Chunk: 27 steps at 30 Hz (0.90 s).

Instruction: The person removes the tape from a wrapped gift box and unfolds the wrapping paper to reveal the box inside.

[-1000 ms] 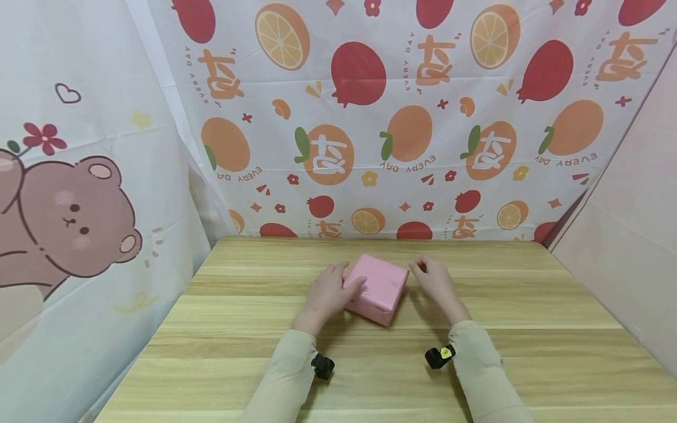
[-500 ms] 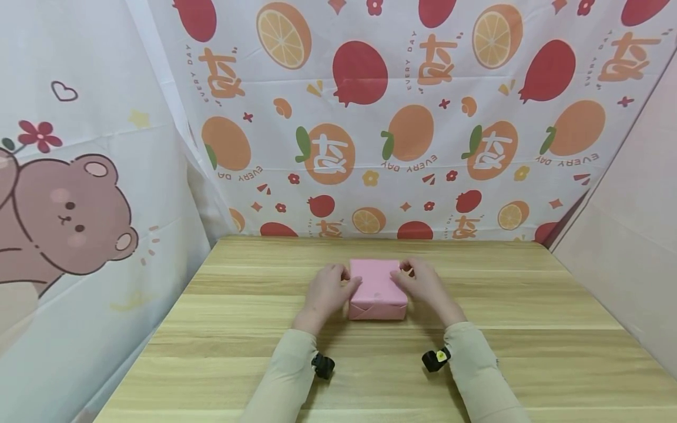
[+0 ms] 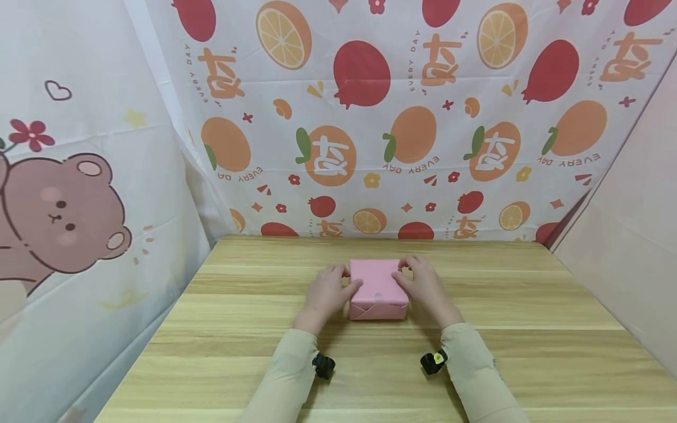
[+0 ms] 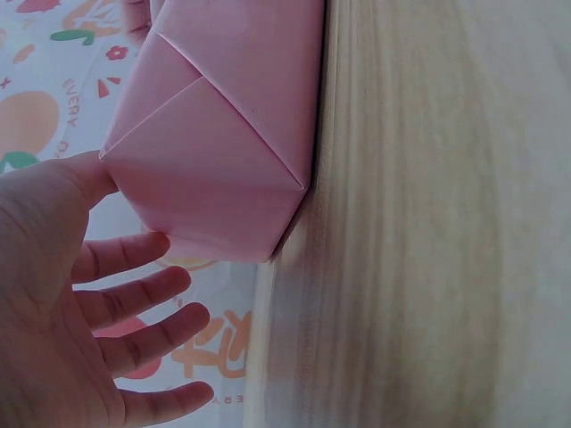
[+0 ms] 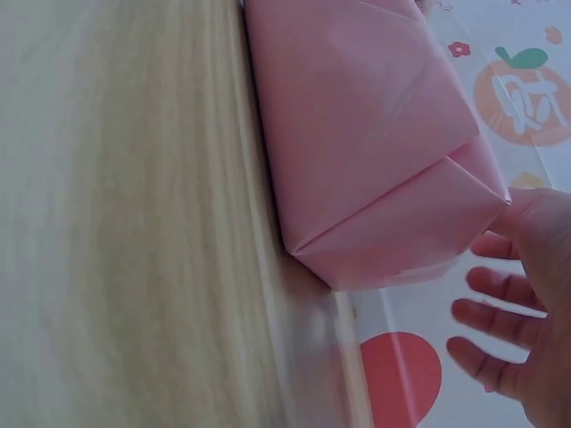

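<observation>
A box wrapped in pink paper [image 3: 376,283] lies flat on the wooden table, its folded paper end facing the front. My left hand [image 3: 329,294] is at the box's left side, thumb on its top edge. In the left wrist view the left fingers [image 4: 147,343] are spread and slightly bent, the index fingertip at the box's side. On the opposite side is my right hand [image 3: 425,288], its thumb at the top right edge. The right wrist view shows the right fingers [image 5: 500,321] loosely bent and apart from one another; whether they touch the box I cannot tell.
The light wood-grain table [image 3: 370,376] reaches back to a fruit-print curtain [image 3: 370,147]. A bear-print curtain [image 3: 69,205] hangs at the left, and a plain pale wall or sheet [image 3: 634,247] stands at the right.
The pink box has turned from a slanted position to square with the table. My right hand has come in from the right to the box's edge; since half a second ago little differs.
</observation>
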{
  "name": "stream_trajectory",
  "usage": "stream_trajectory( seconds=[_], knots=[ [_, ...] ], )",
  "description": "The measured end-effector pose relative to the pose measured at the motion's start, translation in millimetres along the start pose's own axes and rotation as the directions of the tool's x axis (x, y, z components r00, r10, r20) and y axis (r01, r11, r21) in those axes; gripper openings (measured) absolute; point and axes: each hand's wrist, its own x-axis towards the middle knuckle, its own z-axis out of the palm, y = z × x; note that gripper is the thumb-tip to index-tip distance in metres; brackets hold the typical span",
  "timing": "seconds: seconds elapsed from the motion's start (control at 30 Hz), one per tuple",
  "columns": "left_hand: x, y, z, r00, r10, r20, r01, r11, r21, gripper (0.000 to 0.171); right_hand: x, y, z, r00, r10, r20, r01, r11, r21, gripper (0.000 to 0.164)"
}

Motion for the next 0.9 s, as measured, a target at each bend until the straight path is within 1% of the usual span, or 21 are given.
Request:
stream_trajectory(
  seconds=[0.1, 0.2, 0.3, 0.4, 0.57, 0.73, 0.9],
  knots=[
    [-0.2, 0.1, 0.2, 1.000, -0.006, 0.007, 0.006, 1.000, -0.004, 0.040, -0.6, -1.2, 2.2, 0.998, -0.060, -0.029, 0.060, 0.998, -0.020, 0.011],
    [-0.4, 0.4, 0.7, 1.000, -0.018, 0.017, 0.018, 1.000, -0.010, 0.041, -1.3, -2.0, 4.1, 0.992, -0.109, -0.056, 0.108, 0.994, -0.026, 0.010],
    [-0.5, 0.6, 1.0, 0.999, -0.025, 0.025, 0.026, 1.000, -0.013, 0.041, -1.6, -2.4, 5.2, 0.990, -0.126, -0.070, 0.125, 0.992, -0.024, 0.010],
    [-0.8, 0.6, 1.4, 0.999, -0.026, 0.028, 0.026, 1.000, -0.012, 0.042, -1.9, -2.5, 5.4, 0.989, -0.126, -0.079, 0.125, 0.992, -0.022, 0.010],
    [-1.5, 0.8, 1.7, 0.999, -0.029, 0.034, 0.030, 0.999, -0.022, 0.043, -2.7, -1.6, 3.5, 0.990, -0.096, -0.103, 0.094, 0.995, -0.019, 0.009],
    [-2.1, 0.8, 1.9, 0.998, -0.038, 0.041, 0.040, 0.998, -0.039, 0.043, -3.2, 0.6, 1.6, 0.995, -0.029, -0.091, 0.026, 0.999, -0.033, 0.008],
    [-2.1, 0.7, 2.7, 0.998, -0.046, 0.044, 0.048, 0.998, -0.043, 0.043, -4.1, 3.9, -0.8, 0.996, 0.015, -0.090, -0.018, 0.999, -0.032, 0.008]
  ],
)
